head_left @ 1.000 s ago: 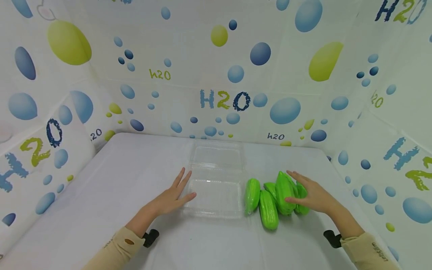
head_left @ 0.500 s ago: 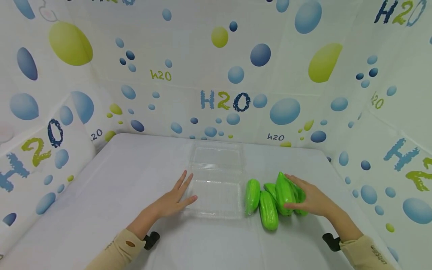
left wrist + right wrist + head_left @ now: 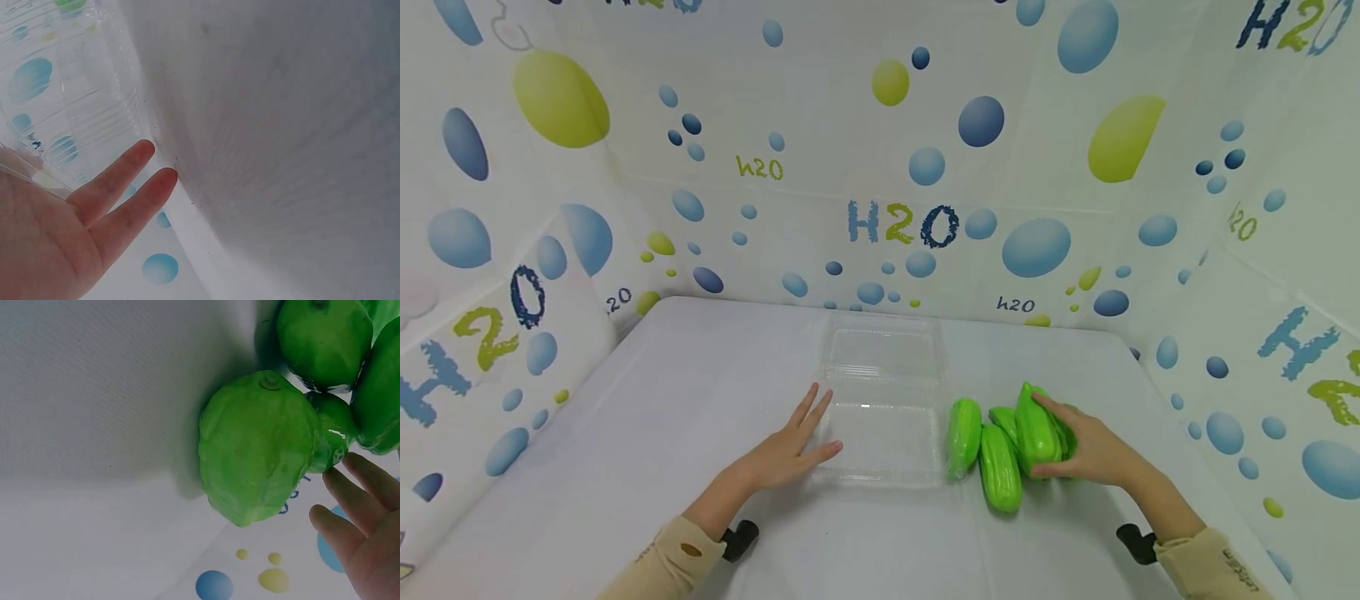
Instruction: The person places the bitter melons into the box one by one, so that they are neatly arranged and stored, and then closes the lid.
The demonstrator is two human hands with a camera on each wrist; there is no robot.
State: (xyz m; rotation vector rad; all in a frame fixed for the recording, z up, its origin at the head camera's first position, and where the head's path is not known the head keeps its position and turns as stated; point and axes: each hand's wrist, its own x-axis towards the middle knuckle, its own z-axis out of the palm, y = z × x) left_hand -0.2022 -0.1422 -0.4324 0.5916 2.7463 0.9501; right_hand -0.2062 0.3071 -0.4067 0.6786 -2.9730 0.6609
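Note:
A clear plastic clamshell box (image 3: 883,442) lies unfolded on the white table, its lid half away from me. My left hand (image 3: 786,454) is at the box's left edge with spread fingers, holding nothing; two of its fingers (image 3: 125,212) show beside the clear plastic in the left wrist view. To the right of the box sit several shiny green, ridged imitation fruits, papaya-like in shape. My right hand (image 3: 1093,446) reaches across the right end of the cluster, thumb and fingers apart on either side of a pointed green fruit (image 3: 1036,427). In the right wrist view its fingertips lie close to a small green fruit (image 3: 330,434).
One green fruit (image 3: 964,437) stands close to the box's right rim, and another (image 3: 1001,468) lies nearest me. White cloth with blue and lime drops and H2O lettering (image 3: 902,225) walls the table (image 3: 700,367) at the back and sides. Each wrist wears a black camera mount (image 3: 741,540).
My right hand has moved left over the cluster, its fingers and thumb now nearer the pointed fruit. The left hand has shifted slightly toward me and right.

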